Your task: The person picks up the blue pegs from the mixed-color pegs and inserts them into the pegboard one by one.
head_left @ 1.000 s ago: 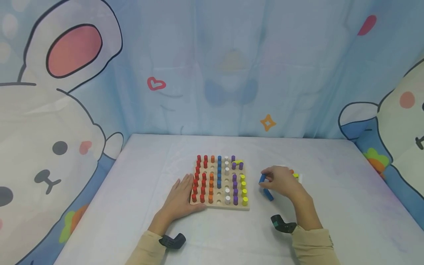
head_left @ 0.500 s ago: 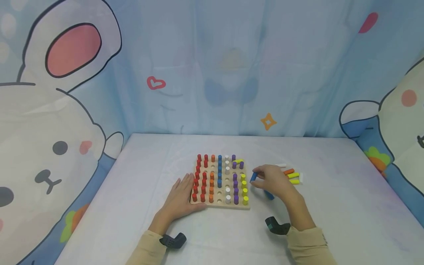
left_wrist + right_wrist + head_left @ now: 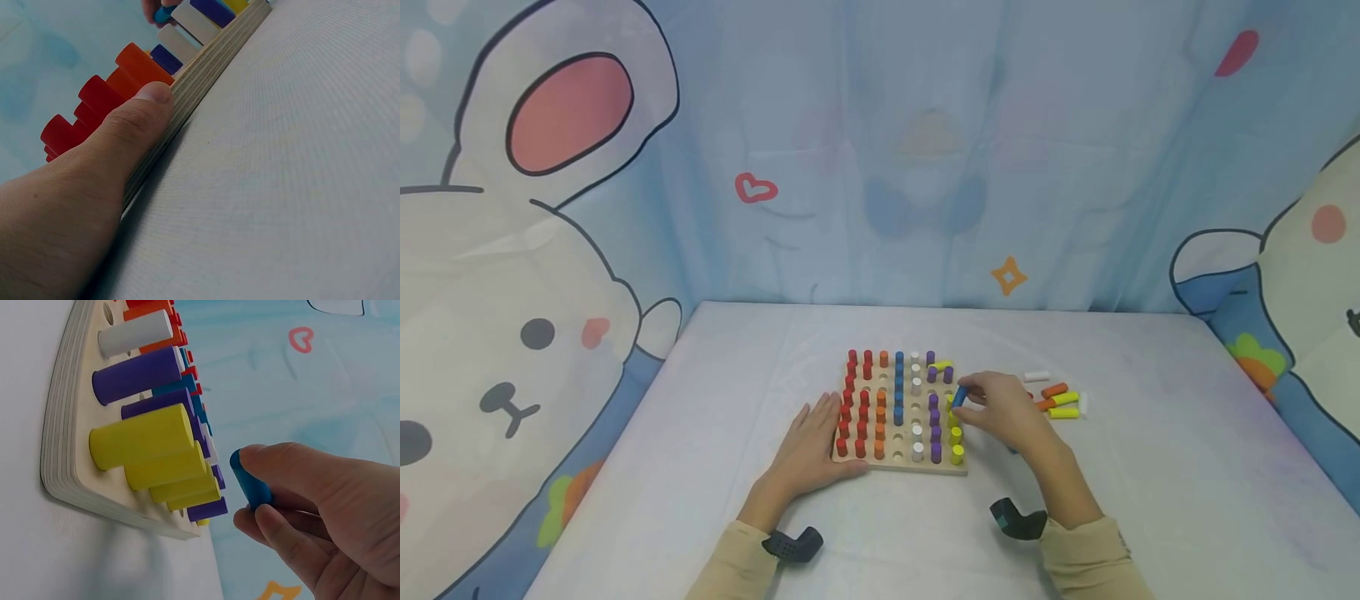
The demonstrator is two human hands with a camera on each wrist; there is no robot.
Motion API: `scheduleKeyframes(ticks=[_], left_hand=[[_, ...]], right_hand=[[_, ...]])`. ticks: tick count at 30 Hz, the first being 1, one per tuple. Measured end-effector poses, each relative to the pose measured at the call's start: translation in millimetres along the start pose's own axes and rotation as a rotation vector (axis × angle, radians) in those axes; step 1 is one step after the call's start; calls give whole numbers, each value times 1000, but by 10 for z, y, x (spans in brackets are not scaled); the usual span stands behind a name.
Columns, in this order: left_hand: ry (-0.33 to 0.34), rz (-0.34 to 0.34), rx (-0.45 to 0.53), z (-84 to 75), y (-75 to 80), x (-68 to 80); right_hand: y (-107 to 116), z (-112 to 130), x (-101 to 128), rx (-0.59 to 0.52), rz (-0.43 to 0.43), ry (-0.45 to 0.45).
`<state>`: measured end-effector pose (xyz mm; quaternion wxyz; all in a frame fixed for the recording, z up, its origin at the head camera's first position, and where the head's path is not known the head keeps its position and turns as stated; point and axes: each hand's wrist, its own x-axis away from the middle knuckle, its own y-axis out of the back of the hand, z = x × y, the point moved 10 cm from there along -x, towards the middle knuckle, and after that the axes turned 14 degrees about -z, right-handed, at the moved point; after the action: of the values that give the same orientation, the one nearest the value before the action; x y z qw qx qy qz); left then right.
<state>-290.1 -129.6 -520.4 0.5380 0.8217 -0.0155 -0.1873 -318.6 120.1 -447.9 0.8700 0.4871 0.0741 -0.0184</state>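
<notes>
**Blue peg held at the right edge of the peg board**

The right hand [image 3: 1003, 412] is pinching a blue peg [image 3: 959, 397] between thumb and fingertips, and is holding it just over the right-hand edge of the wooden peg board [image 3: 898, 463], beside the yellow pegs [image 3: 956, 434]. The left hand [image 3: 808, 446] is lying flat and relaxed on the tabletop [image 3: 715, 467], with its thumb pressing against the board's near left corner and nothing in its grip.

The board is sitting near the middle of the tabletop, with bare cloth stretching wide to the left, in front and behind it. To the right, a small cluster of loose pegs [image 3: 1056, 400] in white, orange and yellow is lying well apart from the board, behind the right hand. Several holes in the middle columns of the board are showing open.

The right wrist view is showing what the head view is not: the blue peg [image 3: 250, 478] is tilted, gripped near its far end, and is not touching the yellow pegs [image 3: 142, 444] next to it. The left wrist view is showing the thumb [image 3: 134, 119] pressing flush on the board's layered edge [image 3: 206, 75], with red and orange pegs rising just behind it.
</notes>
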Motion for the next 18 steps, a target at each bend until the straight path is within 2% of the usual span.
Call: scheduleKeyframes(ticks=[11, 18], left_hand=[[1, 4, -8, 17, -23, 0], [3, 0, -19, 33, -43, -6]], right_hand=[[-63, 276, 59, -46, -30, 83], [-156, 388, 90, -38, 0, 113]])
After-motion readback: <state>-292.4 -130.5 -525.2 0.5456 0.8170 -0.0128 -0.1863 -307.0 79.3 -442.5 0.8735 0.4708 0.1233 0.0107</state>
